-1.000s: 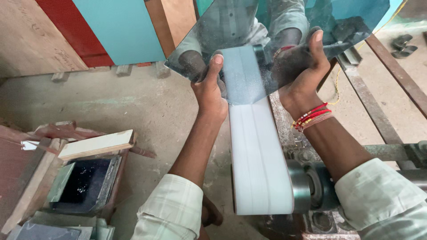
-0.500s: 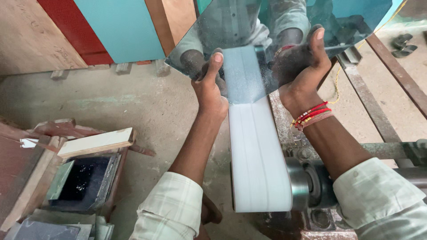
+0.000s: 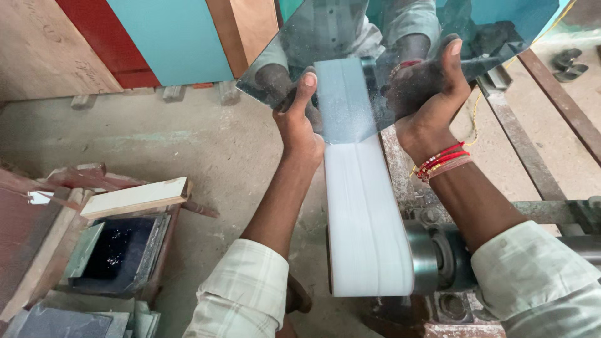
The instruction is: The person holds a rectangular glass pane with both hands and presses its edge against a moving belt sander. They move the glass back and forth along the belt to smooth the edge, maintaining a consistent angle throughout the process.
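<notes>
At the far left edge of the frame lies a stack of wooden boards, and just right of it, in the lower left, a shallow dark tray sits on the concrete floor with a pale wooden plank resting across its upper rim. Along the top left, panels lean upright side by side: a bare wooden one, a red panel and a turquoise panel.

Toward the middle, the left hand reaches up from a pale checked sleeve and grasps the lower edge of a mirror pane, thumb on the near face and fingers behind it. The pane fills the upper centre and upper right of the frame, tilted toward the camera, its surface dusty and reflecting the person's shirt and both hands. Its lower edge rests against a white sanding belt, which runs from the centre of the frame down to a grey metal roller at lower centre right.

To the right of the belt, the right hand clasps the pane's lower right part, thumb up along the near face, palm against the glass. Red thread bracelets circle that wrist. Further right, rusty metal rails run diagonally across the sandy ground in the upper right.
</notes>
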